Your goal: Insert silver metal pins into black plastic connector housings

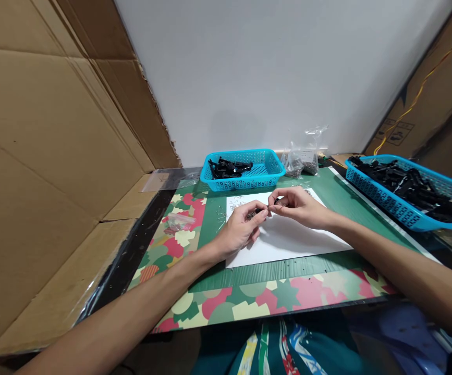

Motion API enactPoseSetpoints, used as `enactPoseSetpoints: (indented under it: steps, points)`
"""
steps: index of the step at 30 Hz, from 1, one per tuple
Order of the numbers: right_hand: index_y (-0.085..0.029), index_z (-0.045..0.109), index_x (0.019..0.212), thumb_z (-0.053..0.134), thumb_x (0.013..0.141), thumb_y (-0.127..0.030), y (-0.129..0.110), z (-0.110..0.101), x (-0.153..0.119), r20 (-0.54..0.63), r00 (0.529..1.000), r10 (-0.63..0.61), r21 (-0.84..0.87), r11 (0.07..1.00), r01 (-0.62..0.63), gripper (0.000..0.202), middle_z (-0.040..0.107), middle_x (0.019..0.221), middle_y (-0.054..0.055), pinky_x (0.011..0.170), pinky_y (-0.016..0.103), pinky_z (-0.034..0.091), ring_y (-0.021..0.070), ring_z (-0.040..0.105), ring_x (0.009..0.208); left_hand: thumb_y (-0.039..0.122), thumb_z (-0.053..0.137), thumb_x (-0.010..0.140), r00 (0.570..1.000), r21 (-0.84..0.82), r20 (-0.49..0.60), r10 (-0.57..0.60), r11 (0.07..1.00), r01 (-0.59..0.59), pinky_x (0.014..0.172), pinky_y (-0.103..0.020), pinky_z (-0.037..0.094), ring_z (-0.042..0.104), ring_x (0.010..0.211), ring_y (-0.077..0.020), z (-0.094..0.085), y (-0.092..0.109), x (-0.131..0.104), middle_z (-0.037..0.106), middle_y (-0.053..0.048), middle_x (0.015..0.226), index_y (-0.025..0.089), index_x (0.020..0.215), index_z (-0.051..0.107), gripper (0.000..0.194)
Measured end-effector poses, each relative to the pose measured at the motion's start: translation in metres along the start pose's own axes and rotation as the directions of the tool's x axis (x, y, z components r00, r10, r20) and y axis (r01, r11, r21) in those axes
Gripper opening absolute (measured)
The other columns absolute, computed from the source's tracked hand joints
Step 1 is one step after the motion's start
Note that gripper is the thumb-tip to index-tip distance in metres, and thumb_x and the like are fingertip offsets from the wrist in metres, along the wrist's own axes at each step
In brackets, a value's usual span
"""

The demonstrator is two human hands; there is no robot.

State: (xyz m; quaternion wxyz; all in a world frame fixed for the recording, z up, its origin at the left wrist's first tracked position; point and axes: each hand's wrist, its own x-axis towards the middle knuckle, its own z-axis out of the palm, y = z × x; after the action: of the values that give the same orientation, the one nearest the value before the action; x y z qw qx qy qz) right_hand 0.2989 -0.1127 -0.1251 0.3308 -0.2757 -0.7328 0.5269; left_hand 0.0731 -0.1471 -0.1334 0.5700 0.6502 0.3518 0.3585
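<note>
Over a white sheet (288,242), my left hand (243,226) and my right hand (298,207) meet fingertip to fingertip. The left fingers are pinched around a small black part (260,211), mostly covered by them. The right thumb and index finger close at the same spot, with something dark partly hidden behind them. Small metal pieces (236,202) lie scattered at the sheet's upper left, and more are partly hidden behind the hands.
A blue basket (243,184) with black parts stands behind the sheet, beside clear bags (307,159) of small pieces. Another blue basket (403,208) of black parts is at the right. A small plastic bag (181,222) lies left. Cardboard (53,130) rises at the left.
</note>
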Motion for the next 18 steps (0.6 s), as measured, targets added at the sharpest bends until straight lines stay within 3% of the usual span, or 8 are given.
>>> enactPoseSetpoints:
  steps: [4,7,10,12,18]
  points:
    - [-0.017,0.066,0.101,0.069,0.099,-0.051,-0.004,0.002,-0.002,-0.016,1.0,-0.019,-0.049,0.999,0.018,0.034,0.068,0.08,0.003,0.058,0.029,0.028,0.0119,0.046,0.064,0.051,0.064,0.101,1.0,0.027,-0.015,-0.015,1.0,0.015,0.035,-0.016,0.032,0.04,0.036,-0.0059,0.0,0.003,-0.002,0.048,0.009,0.05,0.021,0.098,0.061,0.03]
    - [-0.02,0.067,0.106,0.062,0.103,-0.049,-0.008,0.003,-0.006,-0.102,0.991,-0.089,-0.293,0.955,0.056,0.029,0.061,0.069,-0.001,0.057,0.03,0.027,0.0125,0.041,0.059,0.051,0.066,0.099,0.998,-0.022,-0.045,-0.047,0.999,0.046,0.032,-0.016,0.029,0.037,0.033,-0.0052,0.0,0.004,-0.001,0.049,0.009,0.052,0.021,0.096,0.061,0.03]
    - [-0.023,0.073,0.105,0.064,0.101,-0.042,-0.007,0.003,-0.009,-0.121,0.955,-0.269,-0.665,0.737,0.124,0.022,0.054,0.06,-0.003,0.061,0.031,0.032,0.0142,0.043,0.058,0.049,0.067,0.096,0.994,-0.076,-0.07,-0.082,0.994,0.077,0.03,-0.016,0.027,0.038,0.032,-0.0045,0.001,0.006,0.001,0.053,0.007,0.057,0.021,0.094,0.06,0.029]
    - [-0.024,0.077,0.104,0.061,0.102,-0.038,-0.004,0.003,-0.011,-0.066,0.934,-0.35,-0.794,0.586,0.164,0.021,0.06,0.062,0.0,0.066,0.033,0.036,0.0159,0.049,0.06,0.049,0.067,0.095,0.993,-0.092,-0.074,-0.097,0.992,0.09,0.03,-0.016,0.025,0.039,0.032,-0.0041,0.002,0.008,0.002,0.053,0.008,0.057,0.021,0.092,0.059,0.03]
    - [-0.026,0.08,0.106,0.053,0.105,-0.032,-0.001,0.003,-0.012,0.072,0.922,-0.379,-0.862,0.441,0.249,0.028,0.073,0.071,0.005,0.071,0.035,0.043,0.0188,0.06,0.062,0.048,0.067,0.094,0.992,-0.113,-0.066,-0.108,0.989,0.1,0.031,-0.014,0.024,0.041,0.032,-0.0038,0.003,0.013,0.001,0.052,0.009,0.055,0.02,0.089,0.057,0.03]
